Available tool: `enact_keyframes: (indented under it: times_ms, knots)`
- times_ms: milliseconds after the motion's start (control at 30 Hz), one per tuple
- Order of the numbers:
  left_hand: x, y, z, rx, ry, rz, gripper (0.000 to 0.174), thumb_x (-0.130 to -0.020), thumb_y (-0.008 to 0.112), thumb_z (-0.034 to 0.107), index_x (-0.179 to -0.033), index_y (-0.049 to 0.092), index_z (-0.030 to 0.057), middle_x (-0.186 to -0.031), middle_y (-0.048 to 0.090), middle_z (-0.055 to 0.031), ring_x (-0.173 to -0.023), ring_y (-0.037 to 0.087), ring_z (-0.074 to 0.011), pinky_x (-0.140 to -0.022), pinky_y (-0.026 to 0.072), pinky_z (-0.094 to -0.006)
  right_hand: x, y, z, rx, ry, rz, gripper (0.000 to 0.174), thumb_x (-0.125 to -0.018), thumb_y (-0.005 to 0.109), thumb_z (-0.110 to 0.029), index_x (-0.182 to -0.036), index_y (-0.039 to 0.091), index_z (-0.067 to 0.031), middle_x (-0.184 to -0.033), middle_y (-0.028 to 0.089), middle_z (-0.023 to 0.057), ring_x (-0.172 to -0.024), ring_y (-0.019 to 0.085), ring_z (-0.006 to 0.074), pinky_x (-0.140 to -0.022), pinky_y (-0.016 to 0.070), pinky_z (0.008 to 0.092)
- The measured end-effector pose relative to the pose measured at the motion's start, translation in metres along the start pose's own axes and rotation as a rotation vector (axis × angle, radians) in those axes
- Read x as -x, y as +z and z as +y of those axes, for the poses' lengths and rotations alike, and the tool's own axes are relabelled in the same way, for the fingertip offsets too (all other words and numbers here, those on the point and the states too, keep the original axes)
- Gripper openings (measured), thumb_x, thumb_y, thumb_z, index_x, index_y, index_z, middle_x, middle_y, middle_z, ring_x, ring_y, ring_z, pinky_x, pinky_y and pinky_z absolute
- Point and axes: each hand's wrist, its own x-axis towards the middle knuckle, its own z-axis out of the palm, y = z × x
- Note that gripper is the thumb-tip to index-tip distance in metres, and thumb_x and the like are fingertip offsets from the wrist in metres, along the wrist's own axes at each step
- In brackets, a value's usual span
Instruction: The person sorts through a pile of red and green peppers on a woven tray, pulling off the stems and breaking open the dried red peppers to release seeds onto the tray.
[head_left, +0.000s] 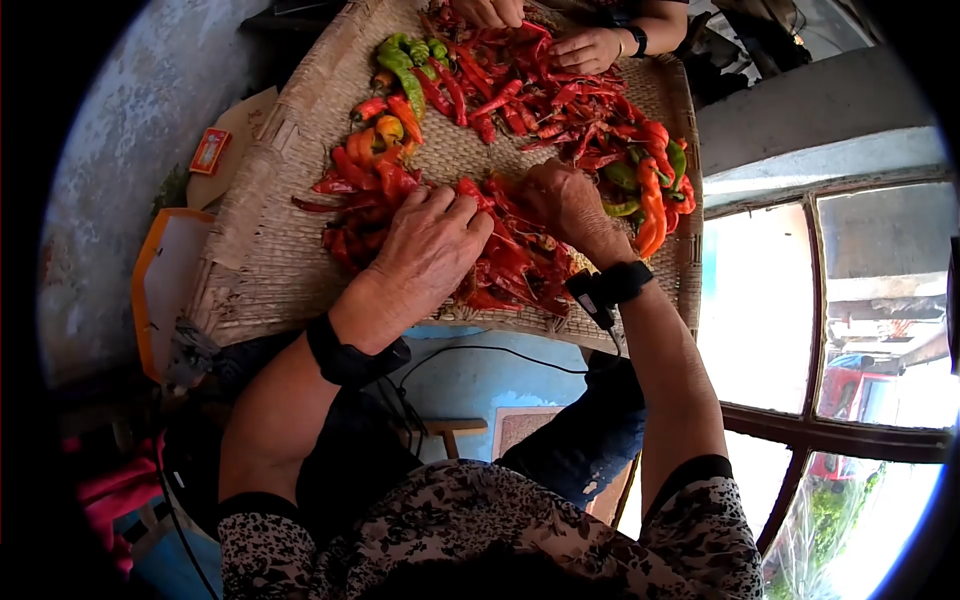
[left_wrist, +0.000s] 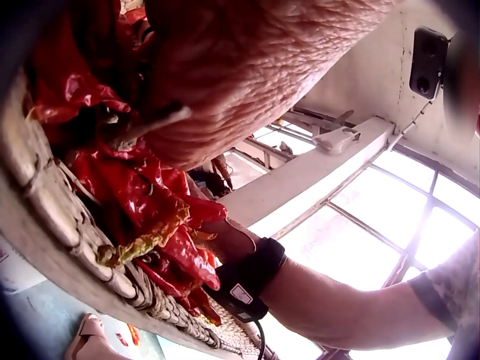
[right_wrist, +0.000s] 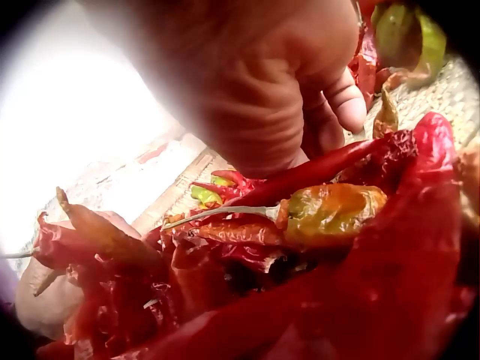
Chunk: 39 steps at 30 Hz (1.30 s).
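My left hand (head_left: 425,245) bends its fingers over the near heap of red chili peppers (head_left: 505,270) and grips a shiny red one at the fingertips. In the left wrist view its palm edge (left_wrist: 225,82) overhangs wrinkled red peppers (left_wrist: 135,195). My right hand (head_left: 575,205) lies at the right side of the same heap, fingers curled downward. Seen from its wrist, those fingers (right_wrist: 345,101) reach past a long red chili, and I cannot tell whether they hold one. An orange-green pepper (right_wrist: 334,214) with a dry stem lies just below that hand.
The peppers lie on a large woven tray (head_left: 260,240). Green peppers (head_left: 400,60) sit at its far left, more green and orange ones at the right. Another person's hands (head_left: 588,48) work over the far red heap (head_left: 560,110). A red box (head_left: 210,150) is left; windows (head_left: 760,310) are right.
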Motion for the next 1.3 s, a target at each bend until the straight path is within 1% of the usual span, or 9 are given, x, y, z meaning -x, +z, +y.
enact_keyframes:
  times_ms: [167,267,333,467,600,767,967,1133,1300]
  knots:
    - [-0.002,0.000,-0.001,0.012,-0.007,-0.011,0.019,-0.076,0.061,0.003,-0.095,0.059,0.0038,-0.089,0.053,-0.0083,-0.090,0.052,-0.0241,-0.083,0.0436,-0.0374,-0.009,-0.003,0.010,0.020,-0.004,-0.033,0.014,-0.084,0.065,-0.014,-0.094,0.064,-0.0038,-0.087,0.065,0.0159,-0.080,0.064,0.0324,-0.070,0.0507,0.0412]
    - [0.000,-0.002,0.000,-0.014,0.007,0.013,0.019,-0.077,0.061,0.003,-0.095,0.059,0.0036,-0.090,0.053,-0.0085,-0.091,0.052,-0.0241,-0.084,0.0438,-0.0375,-0.017,-0.036,0.014,-0.281,0.094,-0.035,0.020,-0.087,0.066,-0.020,-0.100,0.065,-0.0041,-0.085,0.066,0.0096,-0.076,0.063,0.0171,-0.068,0.0510,0.0344]
    - [-0.001,-0.002,0.001,-0.011,0.006,-0.002,0.019,-0.077,0.061,0.002,-0.096,0.059,0.0035,-0.090,0.053,-0.0086,-0.091,0.052,-0.0243,-0.085,0.0438,-0.0377,-0.027,-0.044,0.022,-0.505,0.233,0.345,0.023,-0.083,0.067,-0.014,-0.102,0.066,-0.0010,-0.085,0.068,0.0151,-0.075,0.067,0.0250,-0.068,0.0521,0.0359]
    - [0.001,0.002,0.000,-0.010,0.009,0.031,0.020,-0.077,0.061,0.002,-0.097,0.060,0.0032,-0.090,0.053,-0.0090,-0.092,0.052,-0.0247,-0.086,0.0437,-0.0387,-0.016,-0.055,0.007,-0.350,0.288,0.402,0.022,-0.084,0.067,-0.017,-0.100,0.067,-0.0016,-0.085,0.068,0.0150,-0.076,0.067,0.0262,-0.069,0.0521,0.0360]
    - [0.000,-0.001,0.001,0.001,0.000,-0.015,0.020,-0.076,0.061,0.001,-0.096,0.060,0.0032,-0.090,0.053,-0.0091,-0.092,0.052,-0.0247,-0.086,0.0439,-0.0392,-0.001,-0.020,-0.013,-0.147,-0.061,-0.174,0.023,-0.087,0.064,-0.018,-0.105,0.068,-0.0034,-0.087,0.069,0.0149,-0.078,0.067,0.0246,-0.070,0.0518,0.0357]
    - [-0.001,0.001,-0.001,0.011,-0.001,0.031,0.018,-0.075,0.060,0.000,-0.094,0.059,0.0035,-0.089,0.053,-0.0090,-0.091,0.052,-0.0245,-0.087,0.0437,-0.0389,-0.003,-0.013,-0.022,-0.227,0.042,-0.156,0.019,-0.084,0.067,-0.016,-0.095,0.068,-0.0016,-0.083,0.068,0.0137,-0.075,0.066,0.0235,-0.068,0.0511,0.0338]
    - [0.000,-0.002,0.000,0.013,-0.002,0.017,0.019,-0.076,0.060,0.000,-0.094,0.059,0.0025,-0.089,0.053,-0.0091,-0.092,0.052,-0.0243,-0.087,0.0441,-0.0389,-0.007,-0.042,-0.012,-0.604,0.277,-0.119,0.008,-0.080,0.072,-0.009,-0.085,0.069,-0.0033,-0.074,0.067,0.0017,-0.066,0.059,0.0083,-0.060,0.0490,0.0274]
    - [0.000,0.000,0.000,0.001,0.000,0.012,0.021,-0.076,0.061,0.000,-0.097,0.060,0.0026,-0.090,0.053,-0.0092,-0.092,0.052,-0.0242,-0.087,0.0442,-0.0390,-0.012,-0.071,-0.012,-0.625,0.259,-0.247,0.009,-0.084,0.071,-0.012,-0.087,0.070,-0.0033,-0.072,0.066,0.0016,-0.063,0.057,0.0063,-0.055,0.0461,0.0247]
    - [0.001,-0.001,0.000,0.006,0.001,-0.008,0.023,-0.076,0.061,0.001,-0.099,0.060,0.0024,-0.091,0.054,-0.0094,-0.092,0.052,-0.0242,-0.087,0.0442,-0.0389,-0.016,-0.095,-0.010,-0.549,0.303,-0.109,0.016,-0.087,0.067,-0.017,-0.089,0.069,-0.0014,-0.075,0.066,0.0025,-0.066,0.059,0.0094,-0.059,0.0478,0.0270]
